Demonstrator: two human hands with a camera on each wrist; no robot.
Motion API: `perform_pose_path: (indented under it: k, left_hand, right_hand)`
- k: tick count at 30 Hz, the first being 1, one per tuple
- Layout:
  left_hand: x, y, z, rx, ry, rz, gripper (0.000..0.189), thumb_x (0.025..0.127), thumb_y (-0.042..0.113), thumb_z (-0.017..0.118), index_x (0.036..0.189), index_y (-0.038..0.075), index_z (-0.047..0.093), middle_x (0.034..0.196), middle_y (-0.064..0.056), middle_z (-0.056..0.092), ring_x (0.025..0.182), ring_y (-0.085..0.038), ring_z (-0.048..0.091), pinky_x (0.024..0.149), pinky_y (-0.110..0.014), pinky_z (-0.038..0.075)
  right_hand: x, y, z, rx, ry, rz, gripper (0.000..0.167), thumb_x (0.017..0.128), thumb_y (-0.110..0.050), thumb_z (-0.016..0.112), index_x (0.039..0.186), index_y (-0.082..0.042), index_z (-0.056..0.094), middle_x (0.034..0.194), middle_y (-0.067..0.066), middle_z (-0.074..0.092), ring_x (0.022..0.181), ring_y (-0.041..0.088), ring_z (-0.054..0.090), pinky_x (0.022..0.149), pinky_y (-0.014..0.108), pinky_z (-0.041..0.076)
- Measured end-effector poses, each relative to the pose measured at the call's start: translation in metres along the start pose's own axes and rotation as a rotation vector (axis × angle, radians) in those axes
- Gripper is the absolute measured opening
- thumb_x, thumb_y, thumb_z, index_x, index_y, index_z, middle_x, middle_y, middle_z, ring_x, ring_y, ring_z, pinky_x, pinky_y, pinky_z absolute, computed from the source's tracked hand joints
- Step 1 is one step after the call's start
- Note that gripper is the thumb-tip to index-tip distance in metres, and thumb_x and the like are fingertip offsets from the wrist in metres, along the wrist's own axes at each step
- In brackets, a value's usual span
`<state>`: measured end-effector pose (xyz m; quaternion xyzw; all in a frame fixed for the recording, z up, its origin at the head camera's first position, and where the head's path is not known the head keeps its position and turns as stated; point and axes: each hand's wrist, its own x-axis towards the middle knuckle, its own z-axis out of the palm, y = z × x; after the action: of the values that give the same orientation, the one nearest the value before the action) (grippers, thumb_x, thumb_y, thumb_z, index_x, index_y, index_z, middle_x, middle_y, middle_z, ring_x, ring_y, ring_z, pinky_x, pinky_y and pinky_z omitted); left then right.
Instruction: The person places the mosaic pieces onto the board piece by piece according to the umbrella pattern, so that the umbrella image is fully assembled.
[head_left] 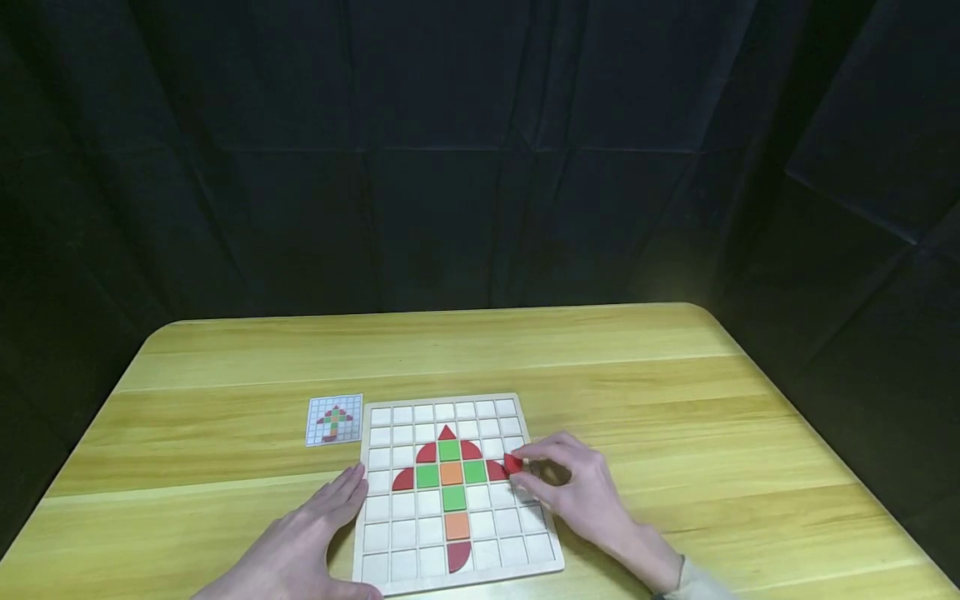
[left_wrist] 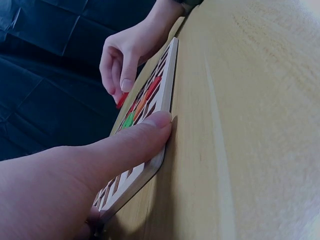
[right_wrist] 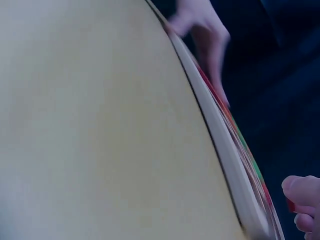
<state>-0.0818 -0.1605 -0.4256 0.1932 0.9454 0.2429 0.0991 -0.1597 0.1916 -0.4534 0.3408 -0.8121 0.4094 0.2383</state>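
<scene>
A wooden grid board (head_left: 485, 552) lies on the table, its white squares partly covered by red, green and orange tiles in an arrow-like figure. My right hand (head_left: 577, 483) pinches a small red tile (head_left: 513, 463) between thumb and fingers at the board's right side, beside a red curved tile (head_left: 496, 470). In the left wrist view this red tile (left_wrist: 121, 100) shows at the fingertips; its full shape is hidden. Along the board's left edge rest the extended fingers of my left hand (head_left: 300, 533), with the thumb at the near left corner.
A small card (head_left: 334, 420) printed with a similar coloured figure on a grid lies left of the board's far corner. The wooden table (head_left: 637, 375) has rounded far corners, and a dark cloth (head_left: 450, 208) hangs behind it.
</scene>
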Motion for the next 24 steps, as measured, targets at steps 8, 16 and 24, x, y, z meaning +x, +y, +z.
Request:
perform_pose_path:
  k: [8, 16, 24]
  left_hand:
    - [0.0, 0.0, 0.0, 0.002, -0.006, -0.004, 0.124, 0.064, 0.082, 0.07, 0.151, -0.001, 0.04, 0.163, -0.014, 0.03, 0.146, -0.037, 0.035, 0.107, -0.056, 0.042]
    - [0.0, 0.0, -0.001, -0.015, -0.012, -0.014, 0.125, 0.063, 0.083, 0.07, 0.15, -0.001, 0.04, 0.162, -0.014, 0.031, 0.145, -0.038, 0.035, 0.106, -0.057, 0.043]
    - [0.001, 0.0, -0.001, 0.009, 0.0, 0.016, 0.123, 0.065, 0.083, 0.069, 0.148, -0.004, 0.043, 0.161, -0.017, 0.032, 0.145, -0.039, 0.036, 0.106, -0.056, 0.044]
  right_hand:
    - [-0.005, -0.044, 0.035, 0.193, -0.162, -0.208, 0.031, 0.075, -0.009, 0.087, 0.104, -0.014, 0.075, 0.094, -0.002, 0.072, 0.085, 0.011, 0.065, 0.071, 0.014, 0.052]
    - [-0.006, -0.064, 0.051, 0.148, -0.279, -0.329, 0.027, 0.082, -0.016, 0.084, 0.107, -0.016, 0.073, 0.099, -0.007, 0.073, 0.096, 0.004, 0.062, 0.086, 0.008, 0.048]
    - [-0.008, -0.063, 0.057, 0.097, -0.222, -0.457, 0.028, 0.079, -0.014, 0.085, 0.104, -0.012, 0.073, 0.089, -0.009, 0.071, 0.088, 0.007, 0.059, 0.084, 0.007, 0.046]
